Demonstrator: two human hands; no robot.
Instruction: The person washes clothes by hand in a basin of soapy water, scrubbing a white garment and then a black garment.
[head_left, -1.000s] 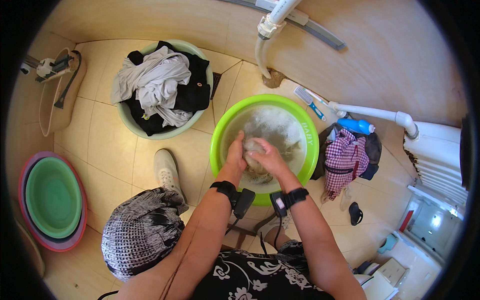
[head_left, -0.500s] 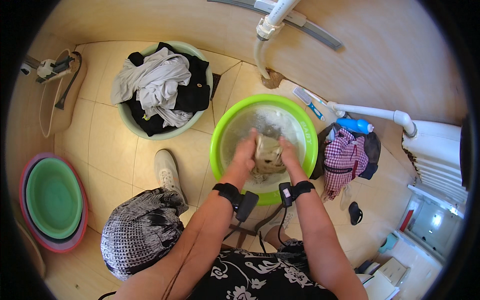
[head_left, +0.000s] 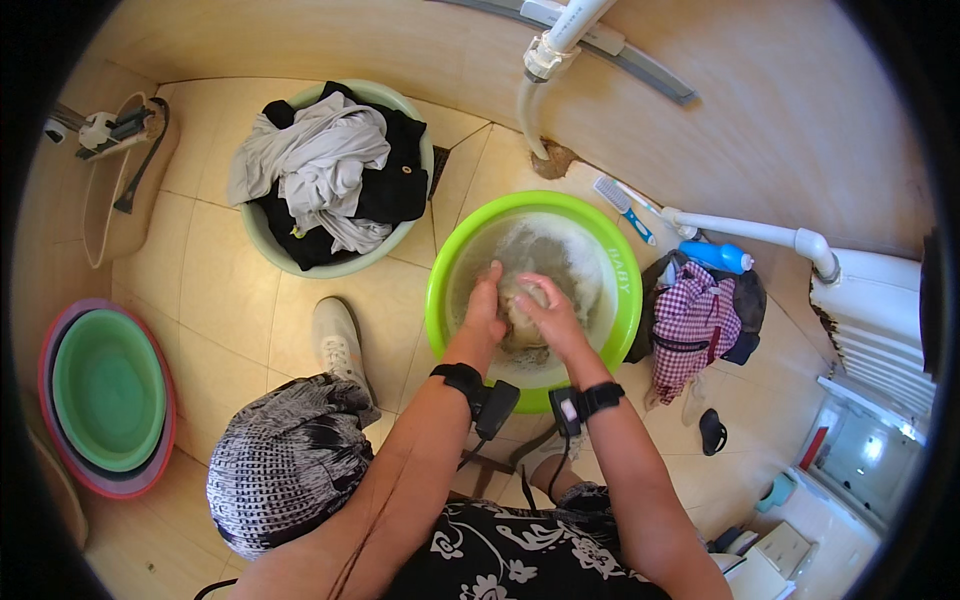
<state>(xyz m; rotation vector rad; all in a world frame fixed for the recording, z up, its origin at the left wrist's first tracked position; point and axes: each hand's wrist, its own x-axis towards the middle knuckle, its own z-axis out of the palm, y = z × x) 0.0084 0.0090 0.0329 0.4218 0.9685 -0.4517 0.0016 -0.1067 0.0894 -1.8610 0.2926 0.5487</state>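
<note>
Soapy water and suds fill a bright green basin in front of me. A wet, beige-grey cloth is bunched up low in it, between my hands. My left hand grips its left side, with the thumb and fingers pointing up the basin. On the other side, the fingers of my right hand curl over the top of the cloth. Part of the cloth hides under the fingers and in the cloudy water. Both wrists wear black straps with small devices.
A pale green tub of grey and black clothes stands at the far left. Checkered clothing, a blue bottle and a scrubbing brush lie right of the basin. Nested basins sit at left; a white pipe runs along the wall.
My hands have drawn closer together, the right one moving left over the cloth. The cloth, spread between both hands before, is now bunched and lower in the water.
</note>
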